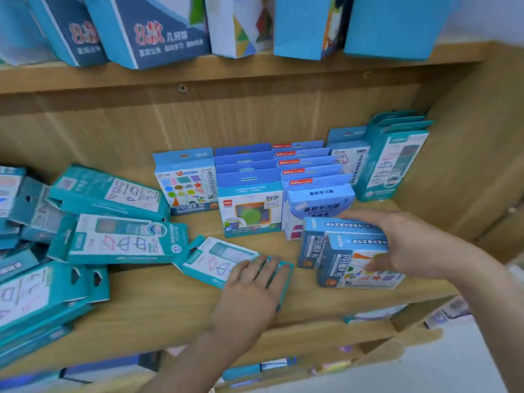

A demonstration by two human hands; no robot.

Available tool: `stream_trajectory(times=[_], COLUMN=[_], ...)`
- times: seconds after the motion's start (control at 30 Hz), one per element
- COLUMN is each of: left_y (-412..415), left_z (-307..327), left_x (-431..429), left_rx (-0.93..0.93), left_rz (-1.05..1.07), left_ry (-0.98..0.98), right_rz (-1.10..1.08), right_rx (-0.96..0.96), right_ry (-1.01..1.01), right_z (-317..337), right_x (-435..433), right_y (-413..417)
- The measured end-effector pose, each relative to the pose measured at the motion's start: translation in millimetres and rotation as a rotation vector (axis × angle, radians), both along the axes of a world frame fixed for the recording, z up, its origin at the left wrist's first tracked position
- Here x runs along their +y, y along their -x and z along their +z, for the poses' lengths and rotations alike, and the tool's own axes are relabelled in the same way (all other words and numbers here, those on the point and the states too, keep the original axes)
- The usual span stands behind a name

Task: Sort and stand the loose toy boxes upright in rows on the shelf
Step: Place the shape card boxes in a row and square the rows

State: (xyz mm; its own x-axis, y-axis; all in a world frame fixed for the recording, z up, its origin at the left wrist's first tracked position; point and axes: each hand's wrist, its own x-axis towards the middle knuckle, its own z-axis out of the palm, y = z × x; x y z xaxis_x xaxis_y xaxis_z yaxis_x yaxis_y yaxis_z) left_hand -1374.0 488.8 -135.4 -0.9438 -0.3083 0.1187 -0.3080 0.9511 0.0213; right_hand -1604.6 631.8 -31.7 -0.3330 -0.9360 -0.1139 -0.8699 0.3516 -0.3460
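A teal toy box (215,258) lies flat on the wooden shelf (170,302), and my left hand (255,282) rests flat on its near end. My right hand (388,239) grips two blue shape-card boxes (354,262) lying tilted at the shelf's front right, fingers over their top and thumb on the front. Behind them stand upright rows of blue boxes (255,194), with one shape-card box (187,182) upright at the left end. Several tall teal boxes (394,157) stand at the far right.
A loose heap of teal boxes (85,228) covers the left part of the shelf. The shelf above holds large blue boxes (158,29). The wooden side wall (467,143) closes the right end. Lower shelves with more goods show below.
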Motion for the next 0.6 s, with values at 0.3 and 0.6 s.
stream_trajectory(times=[0.3,0.6], left_y=[34.6,94.2], left_z=[18.3,32.8], left_x=[38.3,56.4], left_rx=[0.388,0.466], left_rz=[0.150,0.001], left_ry=[-0.511,0.008], right_rz=[0.083,0.043], right_rx=[0.219,0.125], right_ry=[-0.089,-0.041], right_z=[-0.5,-11.4], right_x=[13.3,40.7], right_y=[14.1,37.1])
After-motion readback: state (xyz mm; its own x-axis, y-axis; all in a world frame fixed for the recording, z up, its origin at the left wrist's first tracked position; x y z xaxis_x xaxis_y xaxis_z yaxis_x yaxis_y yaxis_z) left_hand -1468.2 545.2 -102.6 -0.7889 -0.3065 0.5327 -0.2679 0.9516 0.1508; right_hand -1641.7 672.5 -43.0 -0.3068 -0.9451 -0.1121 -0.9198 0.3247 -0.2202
